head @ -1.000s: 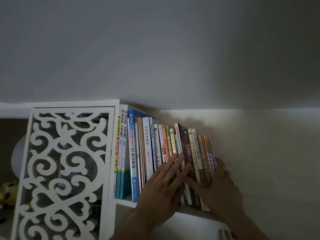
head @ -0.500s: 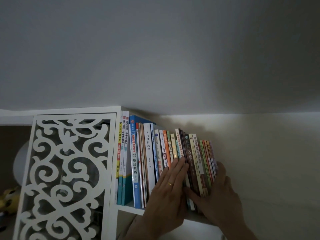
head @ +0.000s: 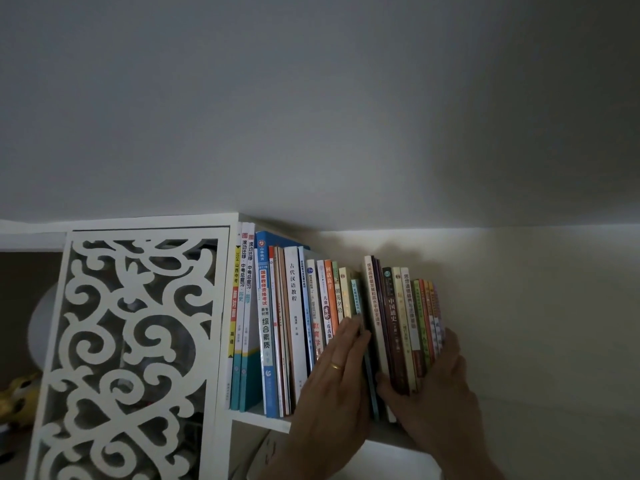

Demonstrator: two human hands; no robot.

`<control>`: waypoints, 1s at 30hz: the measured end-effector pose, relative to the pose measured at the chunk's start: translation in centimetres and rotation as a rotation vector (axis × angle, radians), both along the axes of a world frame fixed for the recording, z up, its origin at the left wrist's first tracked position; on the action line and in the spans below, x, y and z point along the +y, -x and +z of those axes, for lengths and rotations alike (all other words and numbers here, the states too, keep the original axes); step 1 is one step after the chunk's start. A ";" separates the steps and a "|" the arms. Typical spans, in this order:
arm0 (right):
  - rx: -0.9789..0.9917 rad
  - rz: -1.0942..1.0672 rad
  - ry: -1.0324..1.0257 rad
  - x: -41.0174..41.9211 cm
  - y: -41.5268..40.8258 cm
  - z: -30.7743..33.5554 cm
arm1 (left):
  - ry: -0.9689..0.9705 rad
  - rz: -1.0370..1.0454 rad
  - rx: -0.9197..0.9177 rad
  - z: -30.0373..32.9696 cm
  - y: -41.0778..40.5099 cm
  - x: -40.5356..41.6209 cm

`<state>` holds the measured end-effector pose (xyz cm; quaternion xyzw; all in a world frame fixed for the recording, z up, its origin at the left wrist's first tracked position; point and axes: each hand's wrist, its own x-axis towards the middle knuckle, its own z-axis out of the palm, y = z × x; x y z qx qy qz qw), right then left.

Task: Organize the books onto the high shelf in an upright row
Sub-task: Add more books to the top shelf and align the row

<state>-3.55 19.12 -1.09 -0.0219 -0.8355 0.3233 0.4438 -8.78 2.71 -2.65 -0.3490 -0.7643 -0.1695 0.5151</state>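
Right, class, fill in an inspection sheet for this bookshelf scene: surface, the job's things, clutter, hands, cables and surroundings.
Surface: white high shelf, front edge bare at left.
Job's things: row of books standing upright; a narrow gap shows near the teal book.
Clutter: yellow toy behind the fretwork, lower left.
Hands: left hand flat against the spines, ring on one finger; right hand wrapped around the right-end group of books.
Cables: nothing seen.
Surroundings: white fretwork panel at left, plain wall at right, ceiling close above, dim light.
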 end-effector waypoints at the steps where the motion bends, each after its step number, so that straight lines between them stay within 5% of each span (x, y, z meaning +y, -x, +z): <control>1: -0.007 0.001 -0.011 0.0 0.0 0.0 | -0.024 0.042 0.004 -0.1 0.2 0.2; 19: 0.021 0.047 -0.001 -0.1 0.3 -0.2 | -0.150 0.173 0.128 -1.6 0.8 1.9; 30: 0.061 0.045 0.111 0.2 0.2 -0.3 | -0.180 0.243 -0.072 5.5 -2.0 3.2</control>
